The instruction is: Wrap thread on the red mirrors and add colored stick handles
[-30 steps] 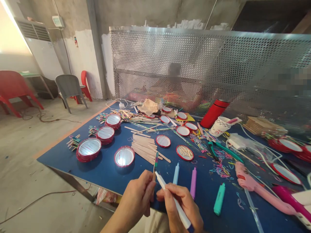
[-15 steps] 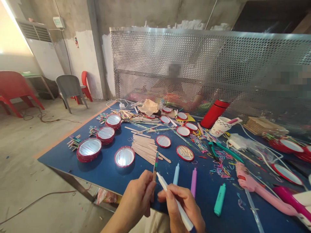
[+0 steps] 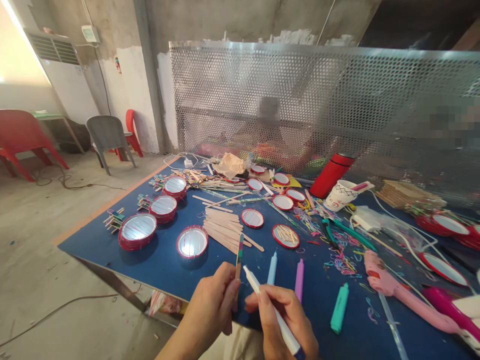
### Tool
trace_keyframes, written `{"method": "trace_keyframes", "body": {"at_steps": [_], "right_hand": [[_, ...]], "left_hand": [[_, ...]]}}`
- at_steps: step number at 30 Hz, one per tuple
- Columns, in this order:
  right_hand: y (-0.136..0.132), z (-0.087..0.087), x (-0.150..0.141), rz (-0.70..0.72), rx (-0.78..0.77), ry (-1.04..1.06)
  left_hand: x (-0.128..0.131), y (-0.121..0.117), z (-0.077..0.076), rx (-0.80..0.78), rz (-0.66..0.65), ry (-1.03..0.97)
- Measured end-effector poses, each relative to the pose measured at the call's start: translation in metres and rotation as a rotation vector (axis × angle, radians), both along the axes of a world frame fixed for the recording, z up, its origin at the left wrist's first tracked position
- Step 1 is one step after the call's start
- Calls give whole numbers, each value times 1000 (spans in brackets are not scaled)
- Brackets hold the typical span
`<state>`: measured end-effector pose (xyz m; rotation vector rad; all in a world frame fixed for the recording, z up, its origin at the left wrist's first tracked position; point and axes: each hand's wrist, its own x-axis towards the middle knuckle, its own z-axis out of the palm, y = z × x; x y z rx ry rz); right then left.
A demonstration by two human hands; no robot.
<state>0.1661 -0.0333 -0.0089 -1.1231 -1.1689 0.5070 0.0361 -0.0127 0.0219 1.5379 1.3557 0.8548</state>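
Note:
My left hand [image 3: 215, 305] pinches a wooden craft stick [image 3: 239, 256] that stands nearly upright, its top end striped with colour. My right hand [image 3: 287, 317] grips a white marker pen [image 3: 270, 310] like a pencil, its tip pointing up-left and close beside the stick. Both hands hover over the near edge of the blue table [image 3: 157, 262]. Just beyond them lie a light blue marker [image 3: 272, 268], a purple marker [image 3: 299, 280] and a teal marker [image 3: 339, 308].
A pile of plain craft sticks [image 3: 223, 227] and several round red-rimmed mirrors [image 3: 192, 242] lie ahead. To the right are a pink glue gun [image 3: 397, 290], coloured rubber bands, a red flask [image 3: 330, 175] and a paper cup [image 3: 340, 194]. A perforated metal screen [image 3: 322, 105] backs the table.
The right hand has shifted slightly, moving the pen tip a little to the right of the stick. The left hand and stick stay put.

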Motion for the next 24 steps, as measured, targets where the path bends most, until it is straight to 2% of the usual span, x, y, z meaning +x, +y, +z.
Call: {"method": "trace_keyframes", "body": {"at_steps": [5, 13, 24], "right_hand": [[1, -2, 2, 38, 46, -54], [2, -2, 0, 12, 53, -38], [1, -2, -1, 0, 34, -33]], "left_hand": [[0, -1, 1, -20, -6, 0], [0, 0, 0, 26, -4, 30], [1, -1, -2, -19, -1, -1]]}}
